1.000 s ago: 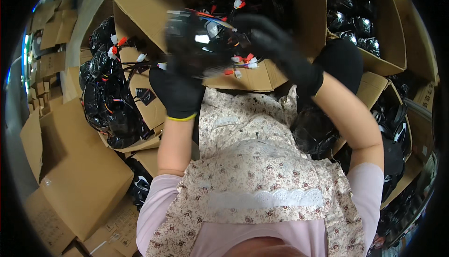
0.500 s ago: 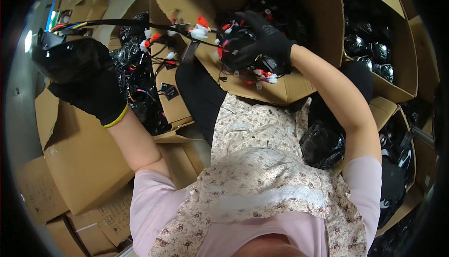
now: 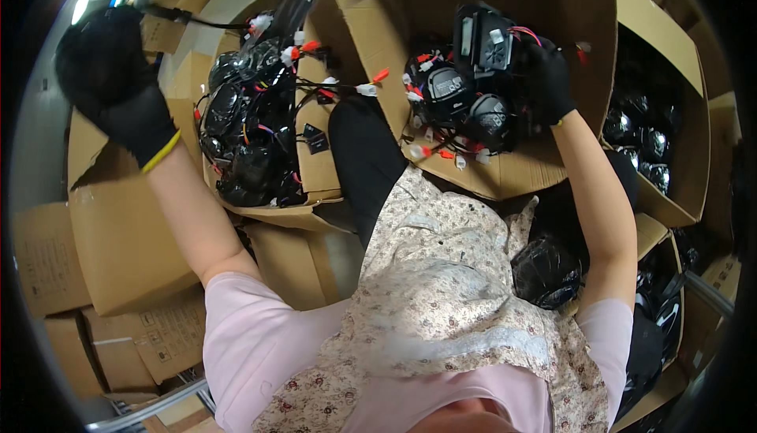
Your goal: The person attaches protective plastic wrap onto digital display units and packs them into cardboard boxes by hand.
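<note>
My left hand (image 3: 118, 86), in a black glove with a yellow cuff, is raised at the far left. It grips a dark rounded wired unit (image 3: 98, 35), blurred and hard to tell from the glove, with a black cable (image 3: 185, 16) trailing right from it. Inside the middle cardboard box (image 3: 528, 166), my gloved right hand (image 3: 548, 78) is closed on the side of a black boxy device (image 3: 482, 42) with red wires. My right fingers are partly hidden. Below that device lie several black rounded units (image 3: 448, 90) with red and white connectors (image 3: 422, 151).
To the left, an open box (image 3: 323, 181) holds several plastic-wrapped black units (image 3: 252, 169) with loose cables. Another box (image 3: 670, 42) at the right has shiny wrapped units (image 3: 653, 143). A black wrapped bundle (image 3: 546, 271) lies beside my apron. Flattened cartons (image 3: 134, 255) are at lower left.
My left hand has risen slightly, drawing its cable up and away from the middle box. My right hand has moved right, and the boxy device now shows tilted up in it.
</note>
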The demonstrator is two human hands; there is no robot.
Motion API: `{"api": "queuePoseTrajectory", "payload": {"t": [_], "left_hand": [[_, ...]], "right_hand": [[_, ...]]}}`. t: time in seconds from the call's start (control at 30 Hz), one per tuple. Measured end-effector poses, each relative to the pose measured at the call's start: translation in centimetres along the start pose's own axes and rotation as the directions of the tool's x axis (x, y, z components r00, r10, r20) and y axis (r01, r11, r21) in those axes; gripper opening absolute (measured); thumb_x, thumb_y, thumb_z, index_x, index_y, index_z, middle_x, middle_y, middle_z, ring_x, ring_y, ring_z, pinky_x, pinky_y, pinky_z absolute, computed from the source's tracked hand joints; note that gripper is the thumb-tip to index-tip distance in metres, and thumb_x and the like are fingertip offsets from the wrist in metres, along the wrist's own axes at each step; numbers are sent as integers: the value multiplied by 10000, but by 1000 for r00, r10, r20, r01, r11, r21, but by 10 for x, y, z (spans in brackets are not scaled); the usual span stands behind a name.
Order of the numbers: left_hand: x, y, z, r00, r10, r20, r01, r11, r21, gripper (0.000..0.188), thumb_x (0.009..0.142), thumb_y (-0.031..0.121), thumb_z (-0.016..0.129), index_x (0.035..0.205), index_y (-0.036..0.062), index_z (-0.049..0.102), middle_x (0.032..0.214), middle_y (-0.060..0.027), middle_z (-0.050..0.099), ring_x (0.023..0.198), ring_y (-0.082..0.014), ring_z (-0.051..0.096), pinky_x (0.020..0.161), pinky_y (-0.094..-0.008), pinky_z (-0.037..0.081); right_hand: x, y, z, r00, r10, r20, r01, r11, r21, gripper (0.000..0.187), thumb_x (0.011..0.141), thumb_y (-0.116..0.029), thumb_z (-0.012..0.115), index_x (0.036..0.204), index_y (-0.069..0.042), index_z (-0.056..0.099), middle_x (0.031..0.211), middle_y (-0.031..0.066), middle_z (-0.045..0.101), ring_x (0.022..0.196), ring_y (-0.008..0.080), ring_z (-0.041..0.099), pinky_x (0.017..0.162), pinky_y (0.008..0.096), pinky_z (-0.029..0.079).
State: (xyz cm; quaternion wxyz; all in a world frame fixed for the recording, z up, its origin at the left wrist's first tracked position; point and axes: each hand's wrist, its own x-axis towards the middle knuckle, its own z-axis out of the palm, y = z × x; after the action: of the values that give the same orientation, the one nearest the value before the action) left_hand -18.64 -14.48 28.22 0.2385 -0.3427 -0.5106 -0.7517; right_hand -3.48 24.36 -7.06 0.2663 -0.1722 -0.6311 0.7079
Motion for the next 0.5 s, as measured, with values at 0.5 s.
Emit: {"api": "queuePoseTrajectory", "payload": {"t": [0.5], "left_hand": [[104, -105, -116, 942, -335, 31, 323, 927, 191, 552, 1005, 411, 440, 1439, 72, 462, 1453, -182, 490, 1356, -322, 461, 1173, -545, 312]], "right_hand": [[-44, -27, 33, 899, 313, 307, -331, 944, 8, 194, 956, -218, 641, 1013, -39, 692, 859, -49, 606, 774, 30, 510, 695, 213, 423]]}}
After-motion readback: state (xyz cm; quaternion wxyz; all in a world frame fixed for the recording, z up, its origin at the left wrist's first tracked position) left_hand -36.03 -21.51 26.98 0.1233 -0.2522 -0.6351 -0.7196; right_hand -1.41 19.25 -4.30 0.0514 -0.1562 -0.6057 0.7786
